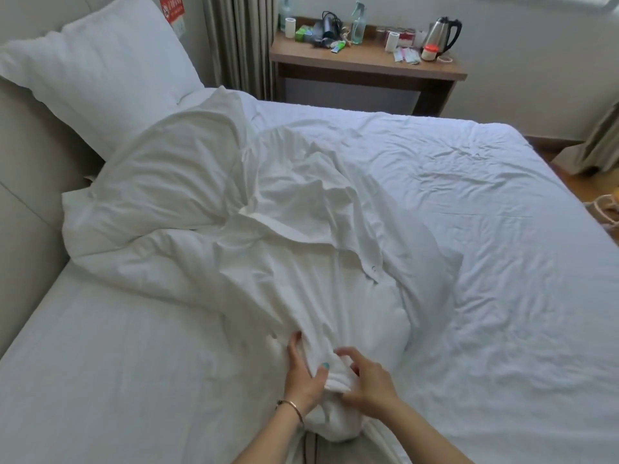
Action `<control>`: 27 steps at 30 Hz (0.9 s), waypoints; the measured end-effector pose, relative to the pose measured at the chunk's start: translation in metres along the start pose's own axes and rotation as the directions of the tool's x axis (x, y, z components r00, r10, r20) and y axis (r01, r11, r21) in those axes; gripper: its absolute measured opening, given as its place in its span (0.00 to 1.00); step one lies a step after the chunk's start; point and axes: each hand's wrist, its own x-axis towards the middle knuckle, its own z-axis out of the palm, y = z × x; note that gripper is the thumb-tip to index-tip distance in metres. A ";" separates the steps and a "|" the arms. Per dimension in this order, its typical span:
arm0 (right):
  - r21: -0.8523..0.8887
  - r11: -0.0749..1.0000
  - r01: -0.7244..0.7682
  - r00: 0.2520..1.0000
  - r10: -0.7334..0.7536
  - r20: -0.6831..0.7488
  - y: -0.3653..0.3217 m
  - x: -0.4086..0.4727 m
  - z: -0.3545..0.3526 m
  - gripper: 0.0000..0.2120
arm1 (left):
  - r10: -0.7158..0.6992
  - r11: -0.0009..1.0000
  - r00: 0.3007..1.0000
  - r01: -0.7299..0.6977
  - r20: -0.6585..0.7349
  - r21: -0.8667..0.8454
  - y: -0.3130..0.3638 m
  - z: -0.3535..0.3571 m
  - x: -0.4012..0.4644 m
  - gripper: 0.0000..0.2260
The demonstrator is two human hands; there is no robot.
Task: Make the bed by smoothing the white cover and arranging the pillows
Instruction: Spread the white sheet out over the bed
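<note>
The white cover (268,212) lies bunched and crumpled across the middle of the bed, running from the headboard side down to the near edge. My left hand (303,376) and my right hand (366,380) both grip a gathered corner of the cover at the near edge of the mattress, close together. A large white pillow (100,72) leans upright against the beige headboard (30,182) at the far left. The bare fitted sheet (502,262) shows wrinkled on the right half and smoother at the lower left.
A wooden side table (365,68) stands beyond the bed, holding a kettle (442,31), a spray bottle (357,23), cups and small items. Curtains (237,41) hang to its left. Wooden floor with cords (603,209) shows at the right.
</note>
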 end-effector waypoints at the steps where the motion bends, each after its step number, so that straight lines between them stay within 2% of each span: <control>1: -0.003 1.000 -0.005 1.000 0.005 -0.003 0.007 -0.007 0.009 0.30 | -0.030 1.000 1.000 0.030 0.003 0.001 -0.008 0.003 -0.013 0.37; 3: 0.003 1.000 -0.001 1.000 0.001 0.004 0.012 -0.012 0.009 0.34 | -0.046 0.997 0.998 0.048 -0.035 0.053 -0.004 0.005 -0.017 0.37; 6: 0.014 0.999 0.031 0.997 -0.032 0.068 0.006 -0.003 -0.011 0.41 | -0.090 0.960 0.970 0.145 -0.227 0.240 0.030 -0.006 0.002 0.36; 9: 0.054 0.995 0.079 0.997 -0.079 -0.008 -0.013 0.019 -0.039 0.37 | -0.093 0.935 0.931 0.203 -0.352 0.292 0.068 -0.033 0.031 0.32; 11: 0.065 0.992 0.111 0.988 -0.104 -0.112 -0.032 0.039 -0.061 0.35 | -0.029 0.920 0.944 0.154 -0.329 0.361 0.084 -0.050 0.056 0.31; 14: 0.047 0.990 0.134 0.962 -0.118 -0.246 -0.065 0.079 -0.095 0.36 | 0.032 0.880 0.980 0.065 -0.195 0.470 0.106 -0.068 0.096 0.34; 17: -0.036 0.992 0.123 0.925 -0.127 -0.357 -0.099 0.129 -0.128 0.40 | 0.153 0.742 0.981 -0.036 -0.117 0.670 0.136 -0.077 0.146 0.36; 19: -0.109 0.991 0.083 0.906 -0.120 -0.405 -0.118 0.167 -0.147 0.44 | 0.232 0.673 0.967 -0.079 -0.109 0.735 0.158 -0.082 0.184 0.36; 21: -0.157 0.987 0.043 0.902 -0.106 -0.419 -0.132 0.209 -0.163 0.48 | 0.251 0.646 0.953 -0.037 -0.167 0.763 0.175 -0.090 0.222 0.36; 23: -0.194 0.981 0.018 0.906 -0.098 -0.411 -0.139 0.255 -0.176 0.52 | 0.177 0.664 0.947 0.086 -0.268 0.742 0.176 -0.097 0.256 0.41; 27: -0.196 0.980 0.028 0.958 -0.083 -0.276 -0.128 0.332 -0.192 0.55 | -0.158 0.784 0.912 0.348 -0.377 0.513 0.132 -0.096 0.297 0.59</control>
